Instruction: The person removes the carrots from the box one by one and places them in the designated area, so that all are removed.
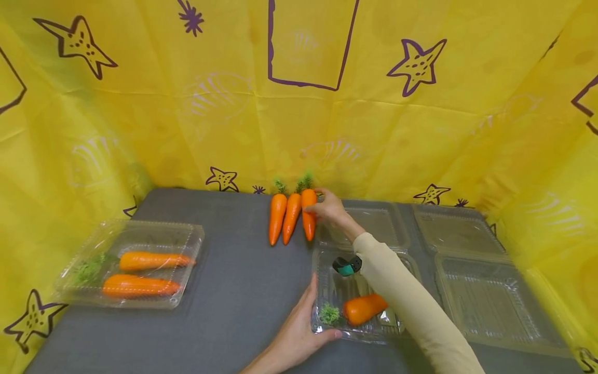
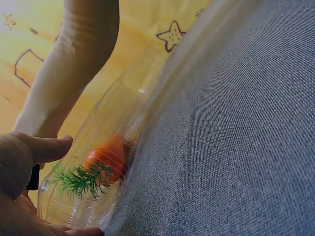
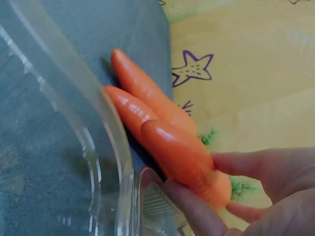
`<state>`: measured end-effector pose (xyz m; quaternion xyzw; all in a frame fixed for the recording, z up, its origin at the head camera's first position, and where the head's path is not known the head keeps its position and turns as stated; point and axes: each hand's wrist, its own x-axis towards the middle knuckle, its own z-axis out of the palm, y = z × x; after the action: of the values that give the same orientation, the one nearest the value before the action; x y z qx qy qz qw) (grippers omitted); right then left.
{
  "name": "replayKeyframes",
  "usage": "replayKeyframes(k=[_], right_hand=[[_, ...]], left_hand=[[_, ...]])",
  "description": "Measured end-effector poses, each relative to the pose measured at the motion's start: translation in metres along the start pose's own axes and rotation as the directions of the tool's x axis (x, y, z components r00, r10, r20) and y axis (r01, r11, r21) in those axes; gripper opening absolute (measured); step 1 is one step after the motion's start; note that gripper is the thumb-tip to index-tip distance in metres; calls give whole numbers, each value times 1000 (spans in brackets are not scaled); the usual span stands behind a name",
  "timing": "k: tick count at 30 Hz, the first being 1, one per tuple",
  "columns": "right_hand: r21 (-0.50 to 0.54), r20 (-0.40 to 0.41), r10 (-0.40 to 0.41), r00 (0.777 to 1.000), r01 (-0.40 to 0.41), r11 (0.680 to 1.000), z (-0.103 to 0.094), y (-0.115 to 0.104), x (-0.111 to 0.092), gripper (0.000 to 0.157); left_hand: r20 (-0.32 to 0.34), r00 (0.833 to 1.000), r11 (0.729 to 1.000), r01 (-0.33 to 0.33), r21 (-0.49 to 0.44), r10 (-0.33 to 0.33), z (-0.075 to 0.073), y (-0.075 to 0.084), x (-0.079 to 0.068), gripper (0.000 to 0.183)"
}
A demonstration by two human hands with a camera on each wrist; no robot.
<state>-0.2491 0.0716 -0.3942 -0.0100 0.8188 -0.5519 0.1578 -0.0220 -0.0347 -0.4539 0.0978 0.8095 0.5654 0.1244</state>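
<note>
My right hand (image 1: pixel 329 209) pinches the rightmost carrot (image 1: pixel 309 214) of a row of three near its leafy top. Close beside it lie the middle carrot (image 1: pixel 292 218) and the left carrot (image 1: pixel 277 219), tips toward me. In the right wrist view, thumb and fingers span the held carrot (image 3: pixel 182 152). My left hand (image 1: pixel 299 330) holds the near left corner of an open clear plastic container (image 1: pixel 327 270), thumb at the front, fingers along the side. One carrot (image 1: pixel 364 309) with a green tuft (image 1: pixel 329 314) lies in that container; my right sleeve (image 1: pixel 406 291) partly covers it.
At left sits a closed clear container (image 1: pixel 154 234) with two carrots (image 1: pixel 140 285) inside. Another open clear container (image 1: pixel 500 296) stands at right, its lid (image 1: pixel 460 228) laid back. A yellow patterned cloth (image 1: pixel 299 119) walls the grey table (image 1: pixel 233 291) at back and sides.
</note>
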Motion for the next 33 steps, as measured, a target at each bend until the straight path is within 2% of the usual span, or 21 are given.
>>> replayKeyframes(k=[2,5,8,11,14,18,21,29,33], right_hand=[[-34,-25,1,1000,-2,999,0,-2,0,75],[-157,-80,-23,997,10,987,1,-4,0,74],[-297,-112,-59,992,23,955,3,-6,1,72],[-378,-102,-83,991,38,925,6,-7,2,70],[-467,-79,-106,991,58,882,10,-10,4,72],[-597,-62,-128,990,66,800,15,-14,8,79],[-652,-50,-104,993,46,757,18,-16,10,80],[-695,-47,-44,998,-1,719,26,-17,14,80],[-742,-49,-43,998,-8,670,29,-15,19,78]], left_hand=[[-6,1000,1000,-19,6,19,0,1,-1,113],[-15,999,999,-40,17,40,1,1,-1,113],[-12,999,999,-37,18,38,2,1,-1,113],[-5,1000,1000,-28,10,28,2,1,-1,113],[-4,999,999,-38,4,38,1,2,-1,113],[-13,998,998,-57,17,57,2,3,-2,112],[-13,998,998,-62,30,63,3,4,-3,113],[15,1000,1000,-23,21,22,5,5,-1,112],[20,999,999,-27,18,27,5,5,-1,113]])
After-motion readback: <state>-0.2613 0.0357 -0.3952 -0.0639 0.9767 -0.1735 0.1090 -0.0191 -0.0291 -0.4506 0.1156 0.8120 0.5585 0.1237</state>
